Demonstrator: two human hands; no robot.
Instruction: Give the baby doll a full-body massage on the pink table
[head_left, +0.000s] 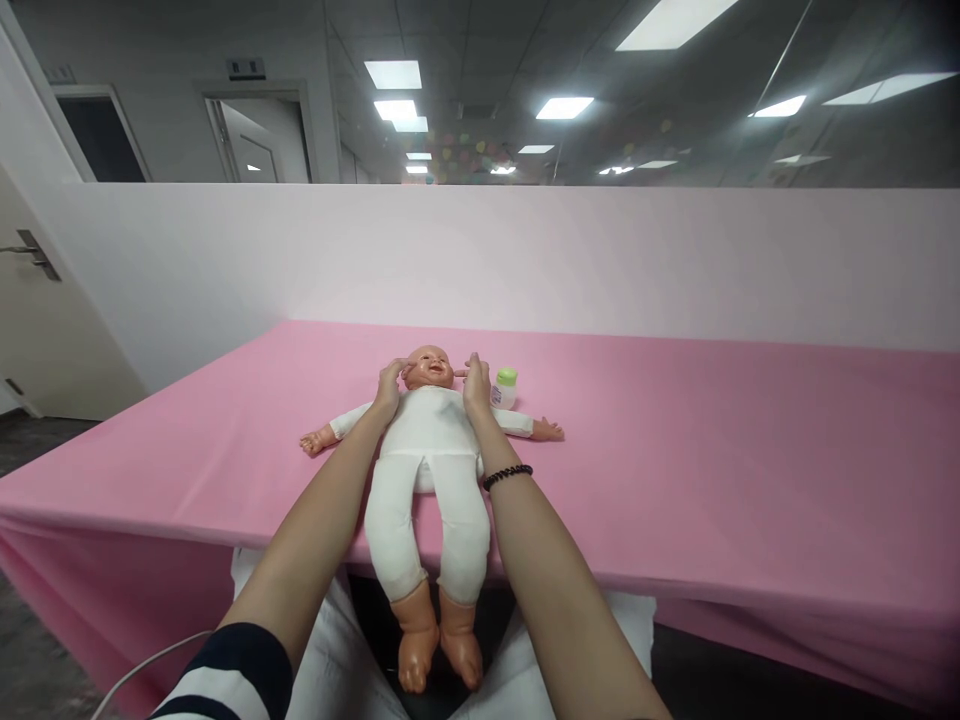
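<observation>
A baby doll (pixel 431 425) with a white cloth body lies on its back on the pink-covered table (pixel 675 470), its legs hanging over the front edge. My left hand (pixel 390 387) is at the side of the doll's head, its fingers apart and touching the cheek. On the other side of the head is my right hand (pixel 476 385), fingers spread, one finger pointing to the doll's cheek. Neither hand grips anything. A small jar (pixel 504 388) with a green lid stands just right of my right hand, behind the doll's arm.
Behind the table runs a white wall (pixel 525 260) with glass above it. A door (pixel 52 310) with a metal handle is at the far left. The table's front edge lies over my lap, and a thin cable (pixel 146 662) hangs at the lower left.
</observation>
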